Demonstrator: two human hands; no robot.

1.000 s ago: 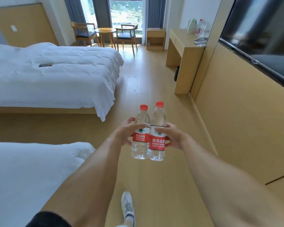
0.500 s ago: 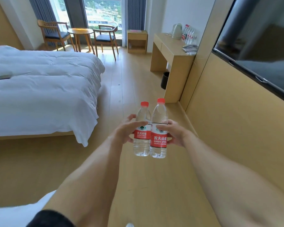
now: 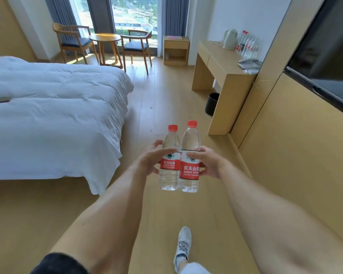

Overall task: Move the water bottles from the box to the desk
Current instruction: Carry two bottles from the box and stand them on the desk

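Between my palms, at dead centre, I carry two water bottles upright and touching: my left hand (image 3: pixel 150 161) wraps the left bottle (image 3: pixel 169 161) at its red label, my right hand (image 3: pixel 209 165) wraps the right bottle (image 3: pixel 189 159) likewise. Full and capped, they likely feel weighty, with thin walls that give under a squeeze, so the label band seems the firmest hold. At one o'clock stands the desk (image 3: pixel 220 62), well apart, already bearing a row of bottles (image 3: pixel 246 45) beside a kettle (image 3: pixel 230 38).

Two held bottles (image 3: pixel 178 161), a row of bottles (image 3: pixel 247 45) on one desk (image 3: pixel 222 62), two chairs (image 3: pixel 136 46).
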